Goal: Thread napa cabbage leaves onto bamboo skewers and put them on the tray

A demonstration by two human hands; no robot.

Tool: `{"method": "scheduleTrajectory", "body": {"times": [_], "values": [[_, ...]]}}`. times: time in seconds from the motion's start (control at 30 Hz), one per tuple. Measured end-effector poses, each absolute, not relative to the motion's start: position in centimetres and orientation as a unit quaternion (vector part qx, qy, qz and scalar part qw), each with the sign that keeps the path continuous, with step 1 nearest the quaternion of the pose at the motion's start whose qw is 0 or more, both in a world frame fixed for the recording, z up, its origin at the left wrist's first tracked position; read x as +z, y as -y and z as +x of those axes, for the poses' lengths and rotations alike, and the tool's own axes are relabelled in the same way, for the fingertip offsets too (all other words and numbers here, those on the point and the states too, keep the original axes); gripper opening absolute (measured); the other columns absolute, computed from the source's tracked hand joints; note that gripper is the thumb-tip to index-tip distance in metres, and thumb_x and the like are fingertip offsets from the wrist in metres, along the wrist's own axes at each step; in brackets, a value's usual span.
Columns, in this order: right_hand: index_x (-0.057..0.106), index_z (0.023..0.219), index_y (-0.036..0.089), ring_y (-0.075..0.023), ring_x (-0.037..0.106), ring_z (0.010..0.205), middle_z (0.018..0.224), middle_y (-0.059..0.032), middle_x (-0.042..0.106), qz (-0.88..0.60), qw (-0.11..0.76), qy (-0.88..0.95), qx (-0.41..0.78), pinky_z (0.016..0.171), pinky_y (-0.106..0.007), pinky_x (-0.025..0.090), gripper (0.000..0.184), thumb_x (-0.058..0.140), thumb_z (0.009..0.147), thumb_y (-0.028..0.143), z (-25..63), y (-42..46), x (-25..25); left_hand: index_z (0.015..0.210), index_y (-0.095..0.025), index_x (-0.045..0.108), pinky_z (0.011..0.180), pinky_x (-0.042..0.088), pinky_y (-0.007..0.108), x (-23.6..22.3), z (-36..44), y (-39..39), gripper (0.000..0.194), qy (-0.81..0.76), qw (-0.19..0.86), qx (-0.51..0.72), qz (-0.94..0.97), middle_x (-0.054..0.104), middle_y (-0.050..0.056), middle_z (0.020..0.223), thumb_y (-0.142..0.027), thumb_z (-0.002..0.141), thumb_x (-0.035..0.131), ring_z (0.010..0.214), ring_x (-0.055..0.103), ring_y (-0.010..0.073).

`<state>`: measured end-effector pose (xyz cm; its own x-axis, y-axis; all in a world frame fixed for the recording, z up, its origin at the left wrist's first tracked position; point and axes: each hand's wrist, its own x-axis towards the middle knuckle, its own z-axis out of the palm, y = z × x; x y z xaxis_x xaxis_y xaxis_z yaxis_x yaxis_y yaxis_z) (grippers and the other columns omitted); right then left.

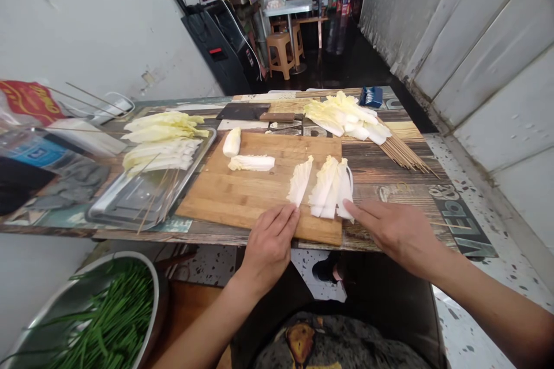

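On the wooden cutting board lie pale napa cabbage pieces. My left hand is at the board's front edge, fingers pressed together at the base of a single cabbage leaf. To the right, several overlapping cabbage leaves lie side by side. My right hand reaches in from the right, its fingers stretched out and a fingertip touching the rightmost leaf's lower edge; its thumb is hidden. Farther back on the board are a cabbage heart and a flat cabbage strip.
A cleaver lies behind the board. Cabbage leaves rest on bamboo skewers at the right. Left, a clear tray bears skewered cabbage. A metal bowl of green chives stands below the table's left front.
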<state>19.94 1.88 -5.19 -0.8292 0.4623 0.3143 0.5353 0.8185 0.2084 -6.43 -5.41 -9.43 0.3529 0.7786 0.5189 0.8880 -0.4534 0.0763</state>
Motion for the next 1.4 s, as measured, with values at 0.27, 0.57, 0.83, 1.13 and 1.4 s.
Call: {"method": "scheduleTrajectory", "body": {"times": [0.27,0.57,0.83,1.13,1.4], "values": [[0.056,0.124,0.01,-0.0175,0.059,0.065,0.094,-0.0082,0.07,-0.273,0.089,0.947,-0.14,0.051,-0.031,0.034,0.049,0.04,0.079,0.001,19.6,-1.6,-4.4,0.132,-0.012,0.05,0.092,0.052,0.044,-9.6,-6.5,5.4,0.051,0.507,0.11,-0.252,-0.817,0.065,0.012,0.123,0.002,0.084,0.042,0.11,0.057,0.0265],[0.058,0.12,0.008,-0.0178,0.058,0.061,0.085,-0.0066,0.069,-0.272,0.097,0.948,-0.133,0.049,-0.031,0.033,0.052,0.047,0.071,-0.002,18.9,-1.4,-3.7,0.126,-0.01,0.054,0.092,0.051,0.044,-9.5,-6.6,5.3,0.045,0.503,0.113,-0.259,-0.817,0.066,0.013,0.12,0.003,0.084,0.043,0.108,0.057,0.0261],[0.056,0.124,0.009,-0.0179,0.059,0.064,0.093,-0.0106,0.07,-0.282,0.074,0.949,-0.117,0.051,-0.031,0.037,0.049,0.047,0.076,0.001,19.2,-1.3,-3.6,0.128,-0.012,0.053,0.092,0.051,0.043,-9.6,-6.6,5.3,0.048,0.503,0.104,-0.269,-0.815,0.065,0.012,0.122,0.003,0.084,0.043,0.109,0.057,0.0259],[0.057,0.123,0.009,-0.0187,0.06,0.064,0.096,-0.0116,0.07,-0.281,0.12,0.945,-0.118,0.05,-0.031,0.038,0.042,0.04,0.085,0.005,19.6,-1.2,-4.6,0.128,-0.012,0.052,0.091,0.051,0.044,-9.7,-6.6,5.2,0.047,0.505,0.1,-0.272,-0.813,0.065,0.013,0.121,0.003,0.084,0.043,0.108,0.057,0.0265],[0.055,0.124,0.01,-0.0174,0.059,0.061,0.093,-0.0098,0.071,-0.286,0.159,0.938,-0.111,0.05,-0.03,0.038,0.039,0.037,0.089,0.007,19.9,-1.3,-6.0,0.13,-0.013,0.051,0.092,0.051,0.044,-9.6,-6.7,5.3,0.049,0.506,0.096,-0.27,-0.814,0.065,0.012,0.121,0.002,0.085,0.043,0.109,0.056,0.026]]}}
